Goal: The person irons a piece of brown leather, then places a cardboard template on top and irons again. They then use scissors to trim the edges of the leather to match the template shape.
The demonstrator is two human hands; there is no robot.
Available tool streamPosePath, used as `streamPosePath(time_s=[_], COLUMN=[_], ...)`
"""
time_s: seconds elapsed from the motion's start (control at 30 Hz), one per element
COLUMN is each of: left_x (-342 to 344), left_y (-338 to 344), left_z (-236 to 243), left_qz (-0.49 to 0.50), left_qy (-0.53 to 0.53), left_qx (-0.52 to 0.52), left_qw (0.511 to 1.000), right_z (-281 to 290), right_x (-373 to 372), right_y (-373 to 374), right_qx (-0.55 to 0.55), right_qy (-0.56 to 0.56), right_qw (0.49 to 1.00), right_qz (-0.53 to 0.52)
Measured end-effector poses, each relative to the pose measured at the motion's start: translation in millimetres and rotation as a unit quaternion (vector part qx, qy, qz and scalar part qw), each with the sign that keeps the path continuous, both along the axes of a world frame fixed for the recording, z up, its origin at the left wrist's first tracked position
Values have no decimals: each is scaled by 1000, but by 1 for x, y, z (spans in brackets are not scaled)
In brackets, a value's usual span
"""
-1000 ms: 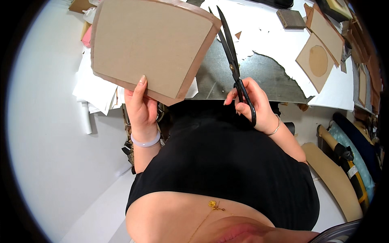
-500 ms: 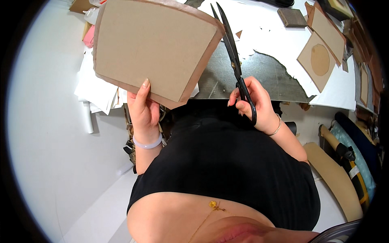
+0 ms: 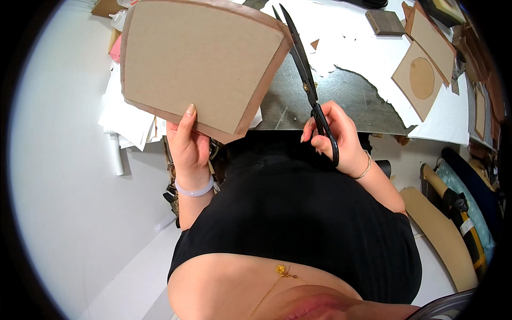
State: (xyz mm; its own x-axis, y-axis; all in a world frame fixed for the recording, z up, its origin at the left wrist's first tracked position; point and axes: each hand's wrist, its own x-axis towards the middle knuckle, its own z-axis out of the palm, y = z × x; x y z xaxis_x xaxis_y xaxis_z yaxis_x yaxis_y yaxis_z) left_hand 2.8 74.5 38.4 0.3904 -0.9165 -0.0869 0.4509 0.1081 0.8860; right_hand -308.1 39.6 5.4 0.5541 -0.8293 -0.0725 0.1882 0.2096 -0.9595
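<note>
Seen through the head camera I run remotely: two bare hands above and before the worktop [image 3: 341, 109]. I note the left hand [image 3: 188, 144] grasping the panel [image 3: 202, 64] at its lower edge, thumb laid on the beige face, the other fingers mostly hidden behind it. The panel, bordered in brown, is held up at the left, over the worktop's near side. The right hand's [image 3: 341, 140] fingers grasp the black scissors [image 3: 310, 92] by the handles, blades pointing away from the body, tips slightly parted beside the panel's upper right corner; I cannot tell whether they touch. Farther right lie a dark block [image 3: 385, 23] and a board [image 3: 422, 79] bearing an oval.
</note>
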Motion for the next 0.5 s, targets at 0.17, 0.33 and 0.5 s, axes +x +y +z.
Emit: streamPosePath(time_s=[0.17, 0.33, 0.5], left_x=[-1, -1, -4], left_y=[1, 1, 0], left_z=[1, 0, 3], left_qz=[-2, -1, 9], left_qy=[-5, -8, -14], left_qx=[3, 3, 9], left_qw=[1000, 1000, 1000], right_z=[2, 0, 0], right_x=[1, 1, 2], right_y=[0, 0, 0], right_qx=[2, 7, 7], right_qy=[-1, -1, 6], right_qw=[1000, 1000, 1000], right_qz=[-9, -12, -22])
